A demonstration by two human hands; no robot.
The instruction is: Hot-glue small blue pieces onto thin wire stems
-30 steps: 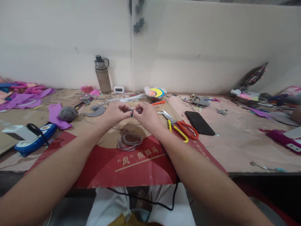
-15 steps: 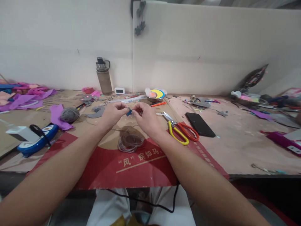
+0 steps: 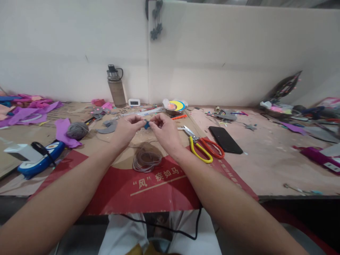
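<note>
My left hand (image 3: 127,128) and my right hand (image 3: 164,130) meet above the middle of the table, fingertips pinched together on a small blue piece (image 3: 146,124) held between them. Both hands are closed in a pinch. Below them a coil of grey cord (image 3: 146,158) lies on the red and brown cardboard sheet (image 3: 148,187). Scissors with yellow and red handles (image 3: 203,147) lie just right of my right hand.
A black phone (image 3: 225,139) lies right of the scissors. A grey yarn ball (image 3: 77,130), purple felt scraps (image 3: 29,111) and a blue device (image 3: 39,159) are on the left. A water bottle (image 3: 116,86), small clock (image 3: 134,102) and bowl (image 3: 175,105) stand at the back. Clutter fills the far right.
The small blue piece has turned between my fingertips and shows more. My hands have stayed in nearly the same spot.
</note>
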